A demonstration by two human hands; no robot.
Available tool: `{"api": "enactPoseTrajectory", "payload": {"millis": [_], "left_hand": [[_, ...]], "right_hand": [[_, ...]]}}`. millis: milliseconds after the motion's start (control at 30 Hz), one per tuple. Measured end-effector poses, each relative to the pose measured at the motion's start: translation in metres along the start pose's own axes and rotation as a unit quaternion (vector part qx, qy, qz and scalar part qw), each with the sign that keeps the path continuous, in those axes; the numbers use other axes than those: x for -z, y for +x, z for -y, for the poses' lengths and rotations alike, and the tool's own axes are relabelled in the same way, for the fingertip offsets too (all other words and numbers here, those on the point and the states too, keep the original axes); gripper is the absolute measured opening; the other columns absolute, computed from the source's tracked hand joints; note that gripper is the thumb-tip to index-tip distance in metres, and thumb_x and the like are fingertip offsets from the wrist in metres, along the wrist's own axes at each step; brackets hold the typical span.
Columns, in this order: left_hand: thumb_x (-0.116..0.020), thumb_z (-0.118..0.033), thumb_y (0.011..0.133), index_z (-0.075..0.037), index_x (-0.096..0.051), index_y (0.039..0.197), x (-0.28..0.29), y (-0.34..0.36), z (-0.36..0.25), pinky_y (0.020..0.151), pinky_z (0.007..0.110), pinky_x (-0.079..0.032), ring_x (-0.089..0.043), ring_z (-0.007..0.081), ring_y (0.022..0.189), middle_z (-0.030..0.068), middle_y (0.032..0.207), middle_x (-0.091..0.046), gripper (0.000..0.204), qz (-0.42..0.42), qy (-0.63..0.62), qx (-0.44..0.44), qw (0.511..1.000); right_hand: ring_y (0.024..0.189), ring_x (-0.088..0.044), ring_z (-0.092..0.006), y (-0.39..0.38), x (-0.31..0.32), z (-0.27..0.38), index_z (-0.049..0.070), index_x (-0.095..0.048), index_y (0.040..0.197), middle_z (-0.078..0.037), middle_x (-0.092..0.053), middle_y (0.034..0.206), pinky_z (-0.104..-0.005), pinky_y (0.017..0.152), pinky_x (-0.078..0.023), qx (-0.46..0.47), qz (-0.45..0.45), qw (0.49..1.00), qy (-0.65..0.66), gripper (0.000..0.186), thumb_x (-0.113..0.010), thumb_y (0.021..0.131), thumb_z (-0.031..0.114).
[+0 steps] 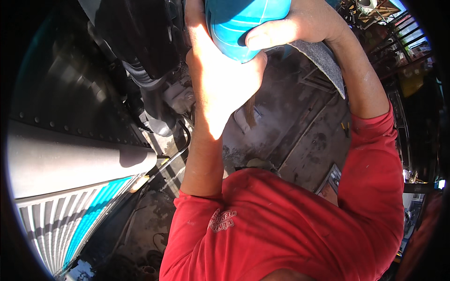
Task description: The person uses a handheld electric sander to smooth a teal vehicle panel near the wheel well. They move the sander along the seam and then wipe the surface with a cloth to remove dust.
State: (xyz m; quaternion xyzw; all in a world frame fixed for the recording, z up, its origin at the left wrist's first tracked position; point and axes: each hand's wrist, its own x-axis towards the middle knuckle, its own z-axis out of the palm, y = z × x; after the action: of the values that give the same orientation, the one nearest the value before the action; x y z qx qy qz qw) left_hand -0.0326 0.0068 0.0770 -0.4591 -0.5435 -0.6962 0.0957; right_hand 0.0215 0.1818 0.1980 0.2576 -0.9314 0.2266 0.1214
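Observation:
Both my hands are wrapped round a bright blue, smooth, rounded piece (236, 28) with thin pale lines on it. It runs out of the top edge, so its kind is hidden. My left hand (229, 79), overexposed by sunlight, closes around its left side and lower end. My right hand (295, 25) grips it from the right, with the thumb pressed on its surface. Just below the right hand hangs a curved, rough grey sheet (323, 65); whether that hand also holds it cannot be made out.
To my left is a large riveted dark panel (61, 107), above a ribbed panel (79, 220) with a blue stripe. Dark machine parts (140, 42) stand at the upper left. A black bent hose or rod (185, 138) lies nearby. The stained floor (300, 140) shows below my hands.

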Motion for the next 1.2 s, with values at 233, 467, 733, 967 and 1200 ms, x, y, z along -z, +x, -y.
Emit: {"api": "enactPoseTrajectory", "payload": {"millis": [233, 467, 733, 967, 1200], "left_hand": [[-0.087, -0.02, 0.081, -0.006, -0.015, 0.172, -0.001, -0.066, 0.041, 0.118, 0.052, -0.048, -0.057, 0.0463, 0.145, 0.0318, 0.161, -0.049, 0.117, -0.026, 0.066, 0.092, 0.993], [-0.087, -0.017, 0.079, -0.002, -0.019, 0.171, -0.001, -0.12, 0.078, 0.12, 0.048, -0.046, -0.053, 0.0401, 0.148, 0.0262, 0.162, -0.048, 0.115, -0.042, 0.017, 0.179, 0.983], [-0.08, -0.01, 0.083, -0.005, -0.009, 0.173, -0.003, -0.069, 0.032, 0.104, 0.053, -0.058, -0.064, 0.0542, 0.129, 0.0351, 0.154, -0.055, 0.115, -0.014, 0.054, 0.122, 0.991], [-0.077, -0.007, 0.082, -0.006, -0.001, 0.172, -0.006, 0.008, -0.011, 0.105, 0.058, -0.058, -0.068, 0.0565, 0.121, 0.0415, 0.144, -0.059, 0.118, -0.023, -0.017, 0.017, 0.999], [-0.076, 0.001, 0.078, 0.006, 0.004, 0.169, 0.0, 0.048, -0.066, 0.089, 0.056, -0.062, -0.075, 0.054, 0.095, 0.0387, 0.103, -0.072, 0.121, -0.071, 0.018, -0.005, 0.997]], "right_hand": [[0.111, -0.076, -0.0314, -0.025, -0.069, -0.01, 0.011, -0.056, 0.152, -0.014, -0.075, 0.128, -0.0435, 0.102, -0.058, -0.093, 0.001, 0.992, 0.087, 0.094, -0.094, 0.071, 0.039], [0.106, -0.078, -0.0399, -0.035, -0.124, -0.015, 0.016, -0.054, 0.153, -0.018, -0.078, 0.12, -0.0449, 0.097, -0.059, -0.128, 0.044, 0.985, 0.11, 0.095, -0.097, 0.071, 0.038], [0.112, -0.075, -0.0321, -0.02, -0.057, -0.007, 0.011, -0.056, 0.152, -0.014, -0.074, 0.13, -0.0422, 0.102, -0.056, -0.108, 0.027, 0.988, 0.107, 0.1, -0.096, 0.063, 0.037], [0.128, -0.064, -0.0254, 0.008, 0.025, 0.012, -0.002, -0.059, 0.149, -0.014, -0.061, 0.151, -0.0414, 0.109, -0.05, -0.043, -0.001, 0.996, 0.074, 0.103, -0.094, 0.069, 0.052], [0.114, -0.073, -0.0252, 0.02, 0.073, 0.037, 0.0, -0.059, 0.147, -0.014, -0.071, 0.13, -0.0392, 0.099, -0.058, -0.1, -0.065, 0.983, 0.139, 0.09, -0.092, 0.075, 0.043]]}}
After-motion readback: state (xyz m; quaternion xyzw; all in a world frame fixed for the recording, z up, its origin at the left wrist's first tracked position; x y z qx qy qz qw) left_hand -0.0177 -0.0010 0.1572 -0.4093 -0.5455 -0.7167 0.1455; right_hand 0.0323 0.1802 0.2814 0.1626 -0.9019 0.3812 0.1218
